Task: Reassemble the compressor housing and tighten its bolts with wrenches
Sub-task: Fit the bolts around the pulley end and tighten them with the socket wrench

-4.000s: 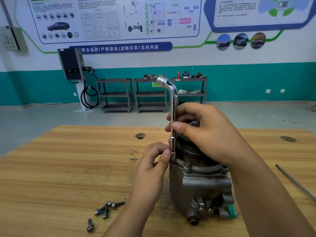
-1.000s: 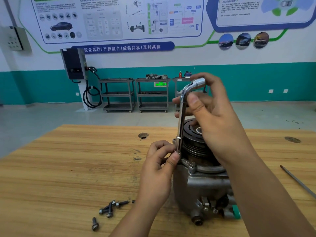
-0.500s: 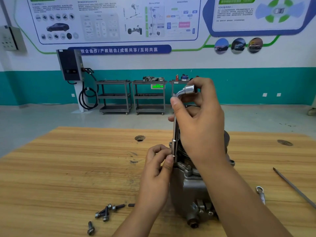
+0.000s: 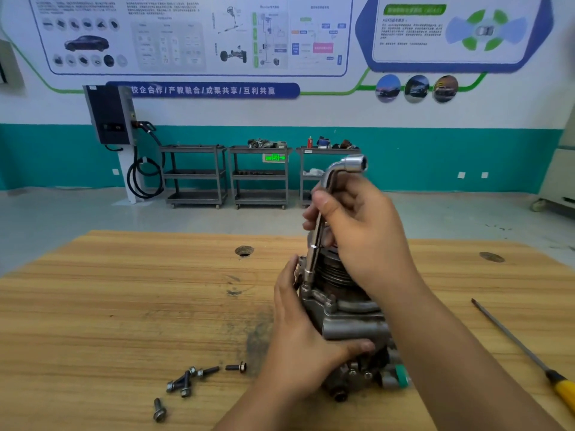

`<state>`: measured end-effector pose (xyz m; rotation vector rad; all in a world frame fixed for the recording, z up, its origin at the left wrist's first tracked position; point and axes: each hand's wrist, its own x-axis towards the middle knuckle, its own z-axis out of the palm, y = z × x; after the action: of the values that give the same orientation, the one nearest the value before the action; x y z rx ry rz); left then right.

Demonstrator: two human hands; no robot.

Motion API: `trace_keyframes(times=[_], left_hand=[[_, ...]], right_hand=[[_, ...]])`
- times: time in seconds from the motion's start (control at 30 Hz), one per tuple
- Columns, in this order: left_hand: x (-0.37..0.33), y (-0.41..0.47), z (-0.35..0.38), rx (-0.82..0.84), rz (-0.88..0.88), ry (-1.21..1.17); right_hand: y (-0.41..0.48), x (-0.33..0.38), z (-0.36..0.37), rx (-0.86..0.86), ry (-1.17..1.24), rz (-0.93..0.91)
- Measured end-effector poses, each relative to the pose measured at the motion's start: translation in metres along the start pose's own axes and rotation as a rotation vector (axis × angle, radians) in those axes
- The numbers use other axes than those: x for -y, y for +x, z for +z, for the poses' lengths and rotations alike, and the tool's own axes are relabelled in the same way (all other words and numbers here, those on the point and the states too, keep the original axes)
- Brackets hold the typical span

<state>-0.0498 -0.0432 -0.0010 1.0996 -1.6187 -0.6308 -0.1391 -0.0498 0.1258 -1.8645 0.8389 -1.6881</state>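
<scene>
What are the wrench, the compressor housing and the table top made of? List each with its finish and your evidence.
Wrench: likely chrome-plated steel; bright mirror-like highlights along the shaft and socket end.
Compressor housing: seemingly cast aluminium, unpainted; dull grey, slightly rough, rounded cast shapes.
Table top: wood or wood-look laminate, matt; light brown with streaky grain lines, which one is unclear.
</scene>
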Motion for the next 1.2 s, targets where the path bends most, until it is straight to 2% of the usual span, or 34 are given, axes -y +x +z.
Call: trace_keyframes(times=[0.13, 0.3, 0.57, 0.8, 1.2], left_hand=[[0.001, 0.005, -0.005, 0.044, -0.075, -0.062], [0.006, 0.010, -0.011, 0.060, -0.094, -0.069], [0.013, 0.014, -0.006, 0.012, -0.094, -0.047], [0.019, 0.016, -0.003, 0.001, -0.055, -0.066], [0.013, 0.013, -0.007, 0.046, -0.134, -0.005]], right_hand=[[0.003, 0.004, -0.022, -0.092, 0.244, -0.033], [0.003, 0.000, -0.039, -0.112, 0.387, 0.026], [0.001, -0.009, -0.043, -0.049, 0.332, -0.021], [0.005, -0.022, -0.051, -0.073, 0.342, -0.026], [0.005, -0.027, -0.053, -0.088, 0.395, 0.010]])
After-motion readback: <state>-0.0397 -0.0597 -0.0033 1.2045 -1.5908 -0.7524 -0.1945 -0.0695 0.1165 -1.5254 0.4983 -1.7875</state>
